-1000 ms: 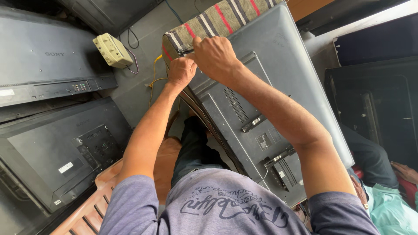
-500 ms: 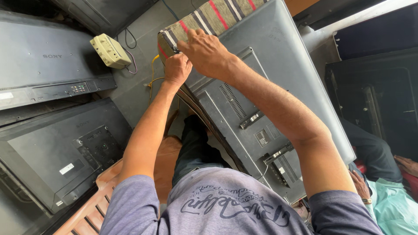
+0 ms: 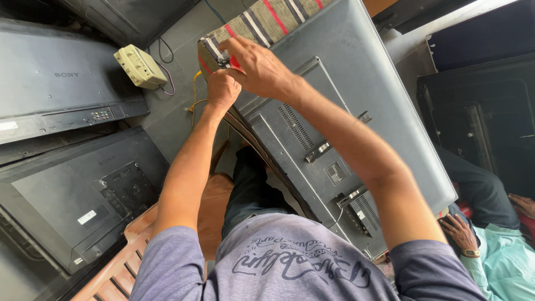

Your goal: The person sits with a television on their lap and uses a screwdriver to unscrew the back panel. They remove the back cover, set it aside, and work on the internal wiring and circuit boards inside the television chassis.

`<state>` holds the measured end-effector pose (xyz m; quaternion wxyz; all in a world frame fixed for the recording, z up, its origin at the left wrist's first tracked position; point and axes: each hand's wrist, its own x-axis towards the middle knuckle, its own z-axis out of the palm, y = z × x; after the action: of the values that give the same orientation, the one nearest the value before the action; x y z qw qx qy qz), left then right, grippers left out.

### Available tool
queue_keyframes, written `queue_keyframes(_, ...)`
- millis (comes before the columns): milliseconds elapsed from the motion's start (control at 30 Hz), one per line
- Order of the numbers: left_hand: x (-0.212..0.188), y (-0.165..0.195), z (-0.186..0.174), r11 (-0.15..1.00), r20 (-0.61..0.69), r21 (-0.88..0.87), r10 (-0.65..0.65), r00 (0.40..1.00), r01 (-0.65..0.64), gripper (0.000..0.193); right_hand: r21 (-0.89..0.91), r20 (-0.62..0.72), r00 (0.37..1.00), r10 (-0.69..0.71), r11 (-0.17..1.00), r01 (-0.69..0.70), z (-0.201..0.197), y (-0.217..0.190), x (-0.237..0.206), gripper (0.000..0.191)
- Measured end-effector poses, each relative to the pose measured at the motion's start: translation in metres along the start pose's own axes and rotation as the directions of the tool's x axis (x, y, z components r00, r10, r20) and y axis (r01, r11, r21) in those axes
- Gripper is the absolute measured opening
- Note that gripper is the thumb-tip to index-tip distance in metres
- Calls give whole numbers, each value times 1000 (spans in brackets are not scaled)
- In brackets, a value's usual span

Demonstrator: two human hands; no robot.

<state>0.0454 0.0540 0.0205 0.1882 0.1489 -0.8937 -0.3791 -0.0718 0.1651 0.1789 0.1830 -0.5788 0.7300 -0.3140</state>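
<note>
Your left hand is closed in a fist against the top corner of the flat-screen television, which lies back-side up, slanting from upper centre of the frame to lower right. Your right hand curls over the same corner, fingers pinching a small red-and-dark object; I cannot tell what it is. Keep the left fist braced on the edge so the panel does not rock, and work the right fingers in small, controlled motions close to the casing.

The television's rear shell is matte grey plastic, with slotted vents and metal mounting brackets. Under the corner sits a striped cushion of coarse woven cloth. A cream plastic power strip lies upper left, beside other dark television backs.
</note>
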Motion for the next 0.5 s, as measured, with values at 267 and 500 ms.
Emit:
queue_keyframes(267,-3,-4,9,995,36,77,-70,997,67,11,499,-265,860,436,825,-265,98,37,-16,38)
queue_keyframes(500,-7,-1,11,987,-52,52,-150,987,153,7,607,-387,686,616,730,-313,138,68,-21,18)
